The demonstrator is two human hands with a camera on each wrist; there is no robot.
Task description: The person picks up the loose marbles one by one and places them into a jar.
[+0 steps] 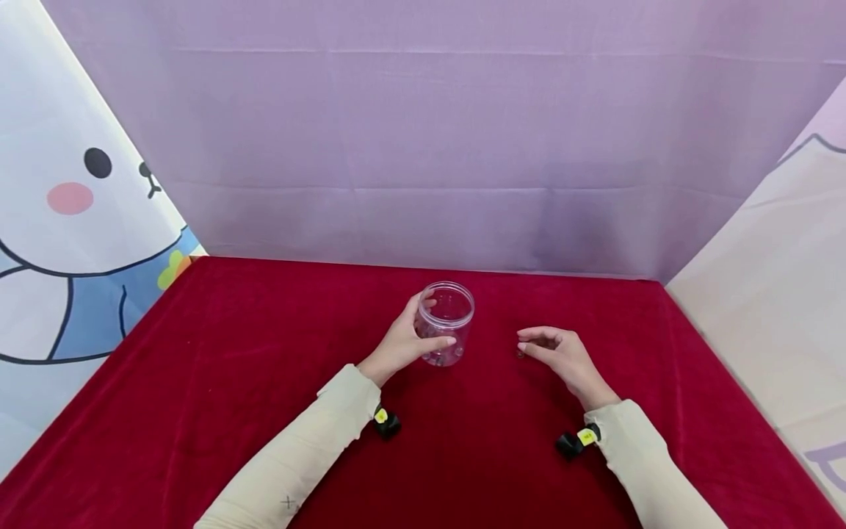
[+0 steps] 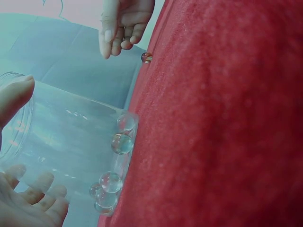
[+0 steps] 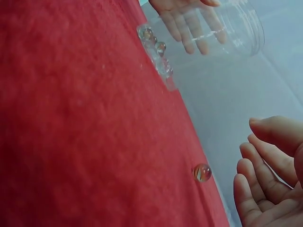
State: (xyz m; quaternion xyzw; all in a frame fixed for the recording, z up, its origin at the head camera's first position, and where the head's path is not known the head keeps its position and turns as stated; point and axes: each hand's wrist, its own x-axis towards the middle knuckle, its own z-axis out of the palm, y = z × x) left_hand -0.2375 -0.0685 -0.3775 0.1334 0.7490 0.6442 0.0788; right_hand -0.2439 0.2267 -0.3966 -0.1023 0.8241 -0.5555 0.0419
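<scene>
My left hand (image 1: 400, 339) grips a clear plastic jar (image 1: 453, 317) from its left side, thumb across the front and fingers behind. The jar stands upright on the red cloth, its wide mouth uncovered. Several glass marbles (image 2: 122, 144) lie on its bottom. To the right of the jar, a single glass marble with coloured swirls (image 3: 202, 172) rests on the cloth. Just over this marble hovers my right hand (image 1: 567, 360), its fingers loosely bent and its thumb apart from them. In the right wrist view a gap shows between that hand and the marble.
Red velvety cloth (image 1: 264, 353) covers the table. A plain lilac curtain (image 1: 423, 147) hangs behind the far edge. Printed cloths stand at the left (image 1: 59, 220) and right (image 1: 780, 294). Each wrist wears a small black camera.
</scene>
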